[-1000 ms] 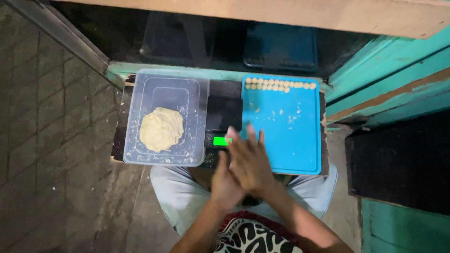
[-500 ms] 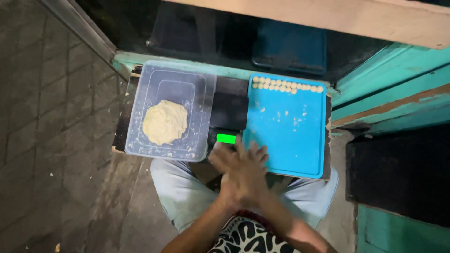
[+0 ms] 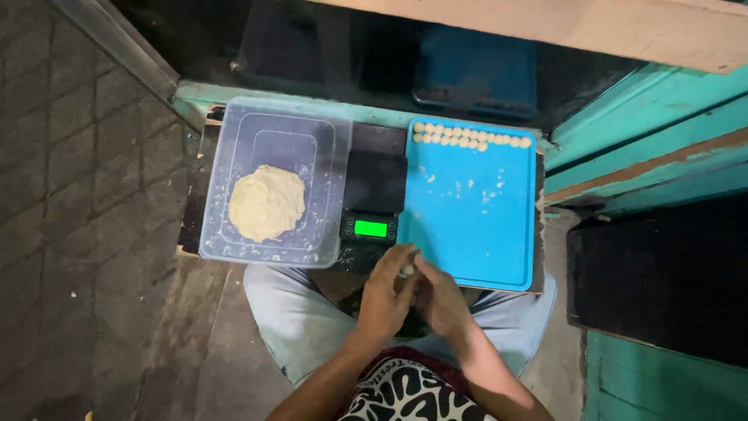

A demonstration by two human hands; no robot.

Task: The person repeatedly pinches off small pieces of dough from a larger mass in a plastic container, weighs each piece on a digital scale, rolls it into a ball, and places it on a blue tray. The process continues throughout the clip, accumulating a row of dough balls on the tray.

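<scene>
Pinching small pale dough piece (image 3: 407, 270) between fingertips: left hand (image 3: 387, 296), right hand (image 3: 440, 296) both grasping it.

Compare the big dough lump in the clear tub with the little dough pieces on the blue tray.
The dough lump is one large, rough mound; the dough pieces are many small rounded bits of like size. The lump sits near the middle of the clear plastic tub; the pieces are lined up in rows along the far edge of the blue tray. Both are the same pale cream colour.
</scene>
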